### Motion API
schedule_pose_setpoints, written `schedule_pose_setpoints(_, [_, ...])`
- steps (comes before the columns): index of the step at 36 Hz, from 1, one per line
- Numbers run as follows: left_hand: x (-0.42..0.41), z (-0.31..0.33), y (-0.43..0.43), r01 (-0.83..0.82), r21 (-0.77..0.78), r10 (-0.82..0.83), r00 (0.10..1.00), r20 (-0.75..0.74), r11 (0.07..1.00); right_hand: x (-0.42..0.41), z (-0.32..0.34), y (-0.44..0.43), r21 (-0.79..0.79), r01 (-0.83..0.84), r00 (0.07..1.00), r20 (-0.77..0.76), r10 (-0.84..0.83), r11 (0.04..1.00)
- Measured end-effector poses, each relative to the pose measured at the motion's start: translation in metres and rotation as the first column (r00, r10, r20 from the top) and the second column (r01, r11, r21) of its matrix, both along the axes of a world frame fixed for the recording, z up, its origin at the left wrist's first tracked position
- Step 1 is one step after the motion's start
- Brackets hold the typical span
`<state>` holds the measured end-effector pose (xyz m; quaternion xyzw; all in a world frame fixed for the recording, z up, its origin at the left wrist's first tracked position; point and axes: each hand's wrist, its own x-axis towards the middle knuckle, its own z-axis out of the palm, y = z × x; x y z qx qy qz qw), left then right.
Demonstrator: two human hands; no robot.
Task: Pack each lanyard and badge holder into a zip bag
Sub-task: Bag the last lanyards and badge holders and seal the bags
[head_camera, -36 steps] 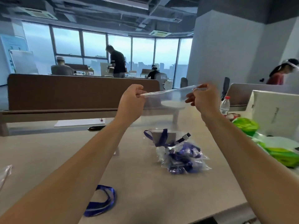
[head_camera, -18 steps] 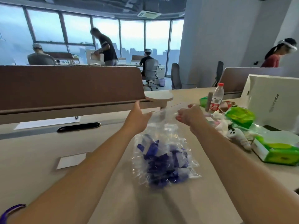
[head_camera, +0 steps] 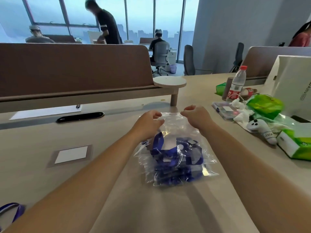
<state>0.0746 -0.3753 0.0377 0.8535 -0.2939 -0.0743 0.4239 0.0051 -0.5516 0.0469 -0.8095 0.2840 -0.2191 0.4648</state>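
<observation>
The fingertips (head_camera: 157, 115) of the left hand (head_camera: 148, 124) and those of the right hand (head_camera: 197, 117) curl in and pinch the far edge of the clear zip bag (head_camera: 180, 130), probably to press its seal closed. The bag lies flat on the table (head_camera: 101, 132) between the forearms, with blue lanyards (head_camera: 170, 153) showing through it; a loose lanyard (head_camera: 10, 211) at the near left and a badge holder (head_camera: 71, 155) to the left wait unpacked; a water bottle (head_camera: 236, 83) and a tissue box (head_camera: 297, 146) crowd the right; a brown divider (head_camera: 75, 69) backs the desk in an open office.

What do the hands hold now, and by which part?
Both the left hand and right hand pinch the clear plastic zip bag by its far top edge.
</observation>
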Motion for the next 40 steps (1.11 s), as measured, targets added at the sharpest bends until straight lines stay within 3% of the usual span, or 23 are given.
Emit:
schedule_pose_setpoints(5, [-0.009, 0.008, 0.01, 0.022, -0.019, -0.021, 0.999, 0.04, 1.0, -0.009, 0.016, 0.015, -0.122, -0.016, 1.0, 0.025, 0.019, 0.992])
schedule_pose_setpoints(17, [-0.038, 0.024, 0.094, -0.035, -0.018, 0.038, 0.989, 0.143, 0.999, -0.024, 0.035, 0.106, -0.235, -0.099, 0.99, 0.079, 0.121, 0.967])
schedule_pose_setpoints(32, [-0.055, -0.005, 0.278, -0.244, 0.099, 0.221, 0.955, 0.199, 0.965, -0.015, -0.002, 0.28, -0.258, -0.372, 0.928, -0.064, 0.368, 0.892])
schedule_pose_setpoints(40, [-0.044, -0.021, 0.331, -0.298, 0.131, 0.265, 0.939, 0.221, 0.946, 0.007, -0.033, 0.325, -0.265, -0.479, 0.878, -0.139, 0.458, 0.837])
